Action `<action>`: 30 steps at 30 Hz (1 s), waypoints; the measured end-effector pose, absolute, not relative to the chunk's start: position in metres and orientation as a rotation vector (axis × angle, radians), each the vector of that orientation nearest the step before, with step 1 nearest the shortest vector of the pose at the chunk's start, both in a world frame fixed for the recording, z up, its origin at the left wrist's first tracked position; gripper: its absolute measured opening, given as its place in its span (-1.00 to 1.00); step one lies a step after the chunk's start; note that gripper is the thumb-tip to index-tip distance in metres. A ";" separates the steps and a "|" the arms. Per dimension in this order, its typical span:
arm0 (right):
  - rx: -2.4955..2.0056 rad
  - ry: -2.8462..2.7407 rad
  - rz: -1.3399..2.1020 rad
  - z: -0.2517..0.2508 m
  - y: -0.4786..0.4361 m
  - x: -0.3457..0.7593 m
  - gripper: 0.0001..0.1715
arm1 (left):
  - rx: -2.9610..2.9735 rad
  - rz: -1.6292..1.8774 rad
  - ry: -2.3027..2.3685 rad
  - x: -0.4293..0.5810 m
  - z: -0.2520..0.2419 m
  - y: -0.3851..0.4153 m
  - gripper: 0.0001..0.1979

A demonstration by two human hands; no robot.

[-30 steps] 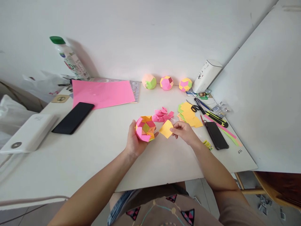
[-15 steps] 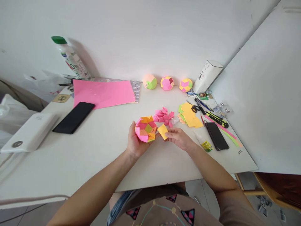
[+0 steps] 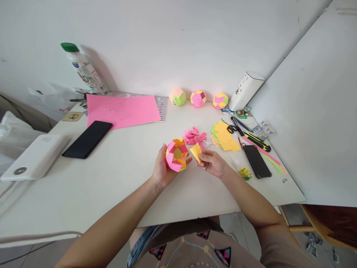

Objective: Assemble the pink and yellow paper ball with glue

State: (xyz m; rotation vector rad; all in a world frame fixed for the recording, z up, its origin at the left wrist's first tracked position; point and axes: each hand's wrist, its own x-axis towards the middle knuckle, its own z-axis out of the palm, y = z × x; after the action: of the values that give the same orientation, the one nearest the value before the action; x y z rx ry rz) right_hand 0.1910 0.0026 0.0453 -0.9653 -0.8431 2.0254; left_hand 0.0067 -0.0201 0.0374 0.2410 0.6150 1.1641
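Part-built paper ball (image 3: 172, 160): pink, yellow and orange faces, some green within; raised above the white table (image 3: 117, 193), centre of the clock. Its wall is formed round the sides and base, by appearance; the mouth gapes, uncovered. Condition: judged well advanced but incomplete.

Left hand (image 3: 162, 170): cupped under and around the ball, thumb at the near-left side, fingers beneath.

Yellow paper piece (image 3: 195, 152): curved, at 3 o'clock of the ball, just beside it, apart; not joined.

Right hand (image 3: 212, 163): thumb and fingers pinched on the yellow piece.

Pink folded pieces (image 3: 192, 136): loose heap, between 1 and 2 o'clock; unattached.

Yellow and green paper sheets (image 3: 223, 133): flat, overlapping stack, 2 o'clock; black-handled scissors (image 3: 232, 128) at its edge.

Glue bottle (image 3: 245, 173): lying, between 3 and 4 o'clock.

Three closed paper balls (image 3: 198, 99): row along the wall, 12 to 1 o'clock; apparently finished.

Large pink sheet (image 3: 122, 111): between 10 and 11 o'clock.

Black smartphone (image 3: 87, 139): 9 o'clock, touching that sheet.
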 end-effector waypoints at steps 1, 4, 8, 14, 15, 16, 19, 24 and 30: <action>-0.944 -0.862 2.013 0.047 0.002 0.191 -0.74 | 0.260 1.160 0.614 0.007 0.037 -0.020 -0.50; -0.952 -0.945 1.912 0.049 -0.003 0.188 -0.71 | 0.330 1.141 0.607 0.009 0.036 -0.022 -0.49; -0.942 -1.110 1.745 0.050 -0.009 0.184 -0.74 | 0.420 1.083 0.610 0.011 0.038 -0.025 -0.48; -0.914 -1.273 1.562 0.050 -0.015 0.183 -0.80 | 0.507 1.039 0.642 0.013 0.042 -0.028 -0.51; -0.921 -1.290 1.540 0.051 -0.015 0.183 -0.81 | 0.512 1.034 0.652 0.013 0.042 -0.028 -0.52; -0.927 -1.307 1.517 0.052 -0.016 0.183 -0.81 | 0.514 1.029 0.664 0.013 0.042 -0.028 -0.52; -0.927 -1.353 1.441 0.054 -0.020 0.182 -0.84 | 0.515 1.028 0.704 0.013 0.039 -0.028 -0.52; -0.977 -1.441 1.318 0.055 -0.030 0.179 -0.87 | 0.482 1.036 0.779 0.014 0.035 -0.028 -0.56; -1.059 -1.583 1.127 0.055 -0.036 0.175 -0.93 | 0.401 1.056 0.875 0.017 0.033 -0.028 -0.59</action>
State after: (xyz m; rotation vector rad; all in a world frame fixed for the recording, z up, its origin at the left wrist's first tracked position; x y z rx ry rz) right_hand 0.1745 -0.0364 0.0546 -1.0588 -1.5828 1.1272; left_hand 0.0169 -0.0278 0.0332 0.4015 0.8753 1.0555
